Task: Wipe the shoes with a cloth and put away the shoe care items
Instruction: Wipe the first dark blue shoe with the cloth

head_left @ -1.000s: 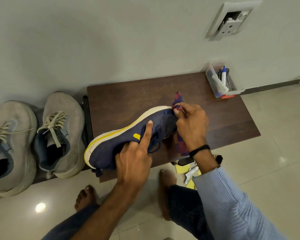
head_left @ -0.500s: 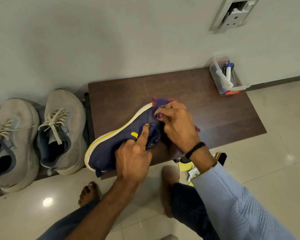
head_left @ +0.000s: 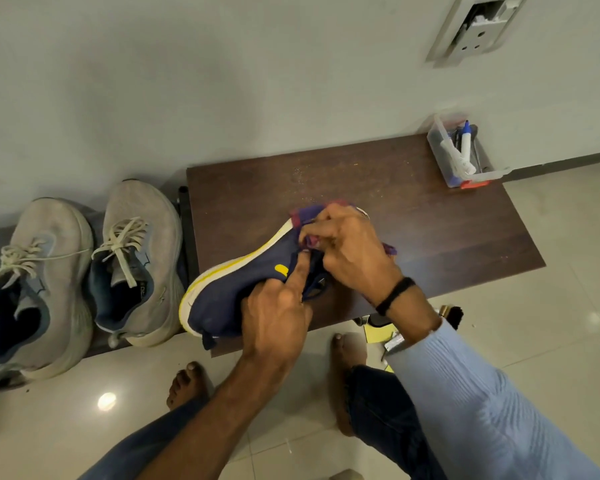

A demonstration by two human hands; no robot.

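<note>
Left hand (head_left: 274, 317) gripping dark blue yellow-soled shoe (head_left: 229, 292) on brown wooden table (head_left: 430, 220), right hand (head_left: 352, 252) with curled fingers (head_left: 317, 233) pinching purple cloth (head_left: 307, 216) onto shoe's far end

**Both hands engaged, right just beyond left**

The left hand (head_left: 278, 313) is wrapped round the navy shoe (head_left: 236, 292) from the near side. Its index finger (head_left: 300, 270) is laid straight along the upper, and the other fingers are hidden beneath the hand. The left forearm (head_left: 222, 403) is bare and angled up from lower left. The right hand (head_left: 350, 251) is held knuckles-up, fingers curled and bunched on the cloth (head_left: 309, 216), which is pressed to the shoe. A black band (head_left: 395, 296) is worn at the right wrist, and the light blue sleeve (head_left: 471, 393) ends just short of it.
</note>
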